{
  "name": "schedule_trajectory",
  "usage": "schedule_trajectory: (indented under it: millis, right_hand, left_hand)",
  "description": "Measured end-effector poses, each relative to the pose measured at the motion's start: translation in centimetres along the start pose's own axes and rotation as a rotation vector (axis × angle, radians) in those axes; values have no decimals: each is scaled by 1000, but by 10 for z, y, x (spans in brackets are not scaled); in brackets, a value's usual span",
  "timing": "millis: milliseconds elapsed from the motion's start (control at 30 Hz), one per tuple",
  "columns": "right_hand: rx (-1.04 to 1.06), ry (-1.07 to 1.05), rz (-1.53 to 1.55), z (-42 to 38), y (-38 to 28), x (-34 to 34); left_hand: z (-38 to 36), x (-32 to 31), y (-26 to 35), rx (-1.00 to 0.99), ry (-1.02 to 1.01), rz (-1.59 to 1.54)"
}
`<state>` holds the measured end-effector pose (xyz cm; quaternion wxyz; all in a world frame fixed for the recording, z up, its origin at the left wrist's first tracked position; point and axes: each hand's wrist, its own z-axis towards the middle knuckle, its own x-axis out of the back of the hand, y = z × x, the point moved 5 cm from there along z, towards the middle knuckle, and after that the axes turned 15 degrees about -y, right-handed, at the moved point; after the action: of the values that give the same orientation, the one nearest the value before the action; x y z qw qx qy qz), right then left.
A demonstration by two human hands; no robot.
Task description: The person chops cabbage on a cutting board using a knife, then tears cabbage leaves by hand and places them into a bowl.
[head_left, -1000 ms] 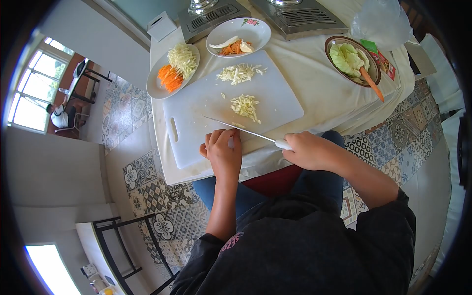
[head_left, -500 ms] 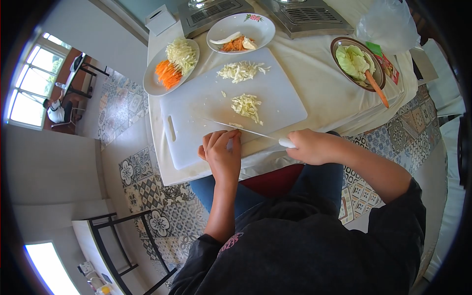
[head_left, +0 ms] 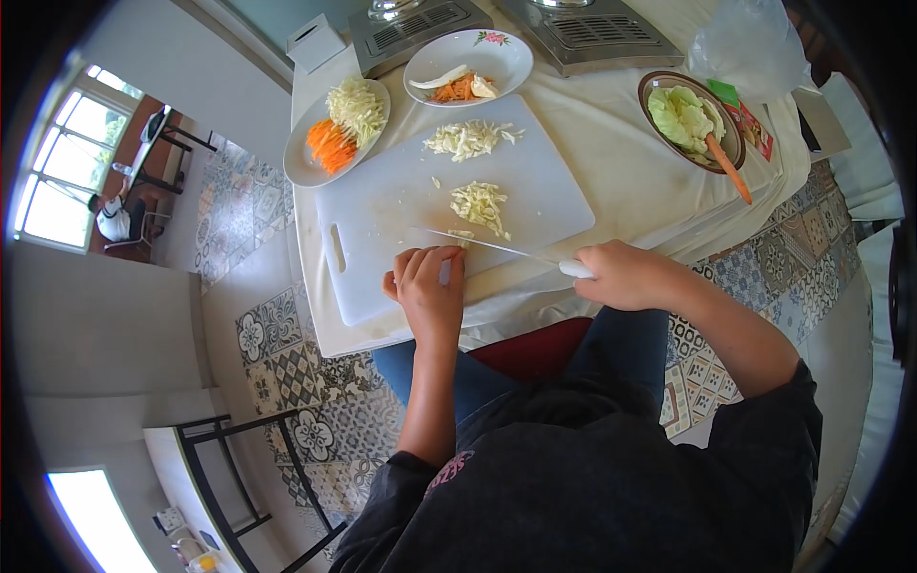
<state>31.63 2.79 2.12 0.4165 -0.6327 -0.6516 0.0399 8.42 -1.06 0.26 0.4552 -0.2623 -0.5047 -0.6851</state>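
My right hand point(head_left: 621, 274) is closed around the white handle of a kitchen knife point(head_left: 487, 244), whose thin blade points left across the near part of the white cutting board point(head_left: 382, 224). My left hand point(head_left: 427, 285) has its fingers curled down at the board's near edge, pressing on a pale piece of cabbage point(head_left: 462, 237) that is mostly hidden. The blade lies just beyond those fingertips. Farther up the board are two piles of chopped cabbage, a nearer pile point(head_left: 480, 207) and a farther pile point(head_left: 472, 139).
Beyond the board stand a plate of shredded carrot and cabbage point(head_left: 296, 153) and a flowered bowl point(head_left: 523, 62) with vegetable pieces. A brown-rimmed bowl point(head_left: 650, 119) on the right holds leaves and a carrot. Two stoves point(head_left: 592, 38) and a plastic bag point(head_left: 750, 48) sit behind. A person point(head_left: 113, 220) sits far left.
My right hand and the knife have shifted slightly up and to the right, the blade now a little farther from my left fingers. My left hand stays nearly in place.
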Motion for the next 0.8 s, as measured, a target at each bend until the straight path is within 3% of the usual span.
schedule_trajectory:
  millis: [567,800]
  right_hand:
    - [55,36,50,-4,-10,-6]
    - [16,-26,39,-5,-9,-12]
  left_hand:
    - [5,1,6,-127,-26,88]
    - [3,0,4,-1,-46,78]
